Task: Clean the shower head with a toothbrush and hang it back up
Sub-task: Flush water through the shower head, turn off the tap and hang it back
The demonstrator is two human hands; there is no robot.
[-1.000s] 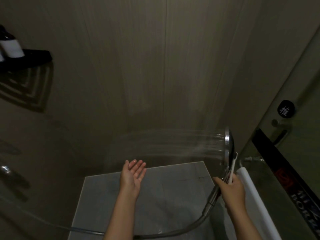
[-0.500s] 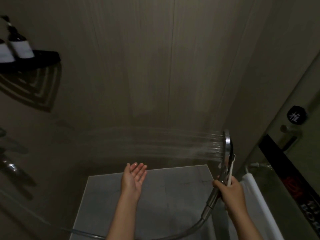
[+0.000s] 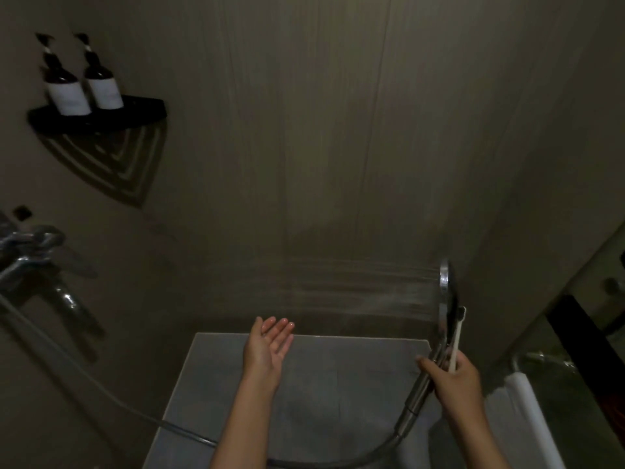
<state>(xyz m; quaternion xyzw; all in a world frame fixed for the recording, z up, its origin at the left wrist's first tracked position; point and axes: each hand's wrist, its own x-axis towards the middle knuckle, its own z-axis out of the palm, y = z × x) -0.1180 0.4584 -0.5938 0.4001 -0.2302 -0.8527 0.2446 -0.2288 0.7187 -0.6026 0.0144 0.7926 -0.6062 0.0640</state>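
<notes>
The right grip [image 3: 455,380] held shower head [image 3: 445,286] and toothbrush [image 3: 456,340] together; the left grip [image 3: 270,346] lay open-palmed just below the spray [image 3: 355,286]. Rinsing probably wanted the head steady, aimed left.

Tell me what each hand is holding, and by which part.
Right hand grips the shower head by its handle, plus the toothbrush by its handle. Left hand holds nothing.

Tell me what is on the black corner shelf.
The left bottle and the right bottle, dark with pale labels, stand side by side on the shelf. Anything behind them is covered.
</notes>
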